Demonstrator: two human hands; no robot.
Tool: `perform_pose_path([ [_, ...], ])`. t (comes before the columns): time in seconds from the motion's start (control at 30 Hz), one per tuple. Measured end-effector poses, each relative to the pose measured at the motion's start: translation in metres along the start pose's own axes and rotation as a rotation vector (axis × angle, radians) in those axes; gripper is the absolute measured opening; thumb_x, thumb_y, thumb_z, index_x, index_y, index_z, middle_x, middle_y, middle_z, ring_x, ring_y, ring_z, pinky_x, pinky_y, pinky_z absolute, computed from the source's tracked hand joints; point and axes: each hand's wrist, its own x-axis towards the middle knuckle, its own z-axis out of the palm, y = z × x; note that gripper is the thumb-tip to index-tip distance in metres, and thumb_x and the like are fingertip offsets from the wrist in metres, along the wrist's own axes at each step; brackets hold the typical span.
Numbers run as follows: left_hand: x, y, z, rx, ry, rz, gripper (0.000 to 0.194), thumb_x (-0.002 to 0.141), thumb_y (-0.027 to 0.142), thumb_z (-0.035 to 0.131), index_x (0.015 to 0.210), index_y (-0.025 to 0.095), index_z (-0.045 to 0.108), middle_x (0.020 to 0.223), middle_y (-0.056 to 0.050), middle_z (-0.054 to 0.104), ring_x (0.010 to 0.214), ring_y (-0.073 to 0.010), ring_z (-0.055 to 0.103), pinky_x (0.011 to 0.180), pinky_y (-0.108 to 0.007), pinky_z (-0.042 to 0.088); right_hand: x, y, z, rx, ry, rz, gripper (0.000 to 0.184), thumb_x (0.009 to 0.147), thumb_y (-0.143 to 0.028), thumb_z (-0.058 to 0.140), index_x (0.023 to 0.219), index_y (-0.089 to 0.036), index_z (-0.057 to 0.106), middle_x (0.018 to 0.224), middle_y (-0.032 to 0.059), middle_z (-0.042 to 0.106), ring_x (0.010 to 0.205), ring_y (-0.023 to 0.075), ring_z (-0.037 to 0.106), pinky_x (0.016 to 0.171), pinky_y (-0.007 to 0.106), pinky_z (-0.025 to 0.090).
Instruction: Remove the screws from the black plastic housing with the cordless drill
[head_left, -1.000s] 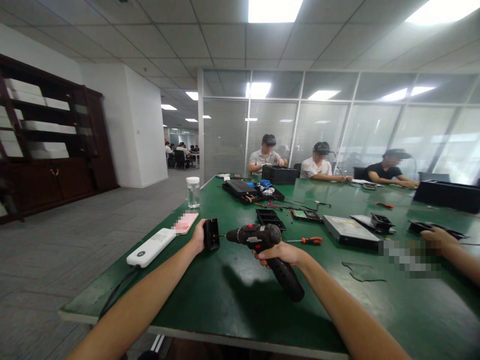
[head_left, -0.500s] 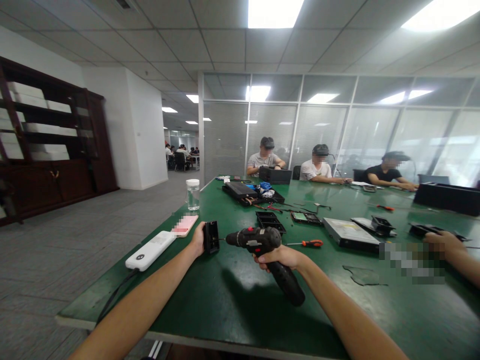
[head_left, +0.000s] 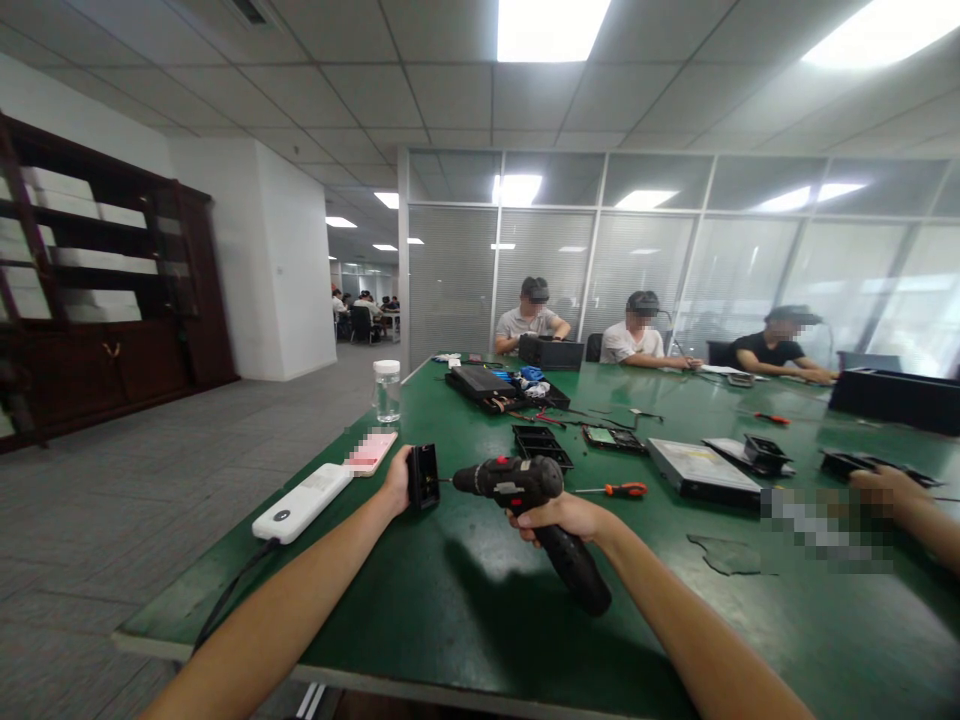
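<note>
My right hand (head_left: 561,516) is wrapped round the grip of a black cordless screwdriver (head_left: 525,500), held level above the green table (head_left: 480,620) with its bit pointing left. The bit touches a small black box-shaped part (head_left: 423,477) that stands upright on the table. My left hand (head_left: 395,479) grips that part from its left side and holds it steady.
A white power bank (head_left: 301,496) with a cable and a pink phone (head_left: 369,452) lie to the left. A water jar (head_left: 386,390), black trays (head_left: 541,442), an orange screwdriver (head_left: 611,489) and a disc drive (head_left: 701,470) sit beyond. Another person's hand (head_left: 889,488) is at right; three people sit at the far end.
Nothing but a slight shift of the camera; both hands keep their hold and the bit stays at the black part.
</note>
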Motion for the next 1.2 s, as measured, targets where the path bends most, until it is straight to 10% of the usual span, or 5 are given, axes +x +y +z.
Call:
perform_pose_path([
  [1.2,0.0002,0.0002,0.0001,-0.011,0.006,0.013,0.026,0.06,0.039,0.042,0.059,0.015,0.05,0.049,-0.003,0.051,0.043,-0.0159,0.049,0.043,-0.028,0.039,-0.0003,-0.0006,-0.0004,-0.026,-0.016,-0.027,0.034,0.061,-0.023,0.057,0.091,-0.011,0.048,0.064,0.002,0.049,0.055,0.0082,0.046,0.053,0.023,0.037],
])
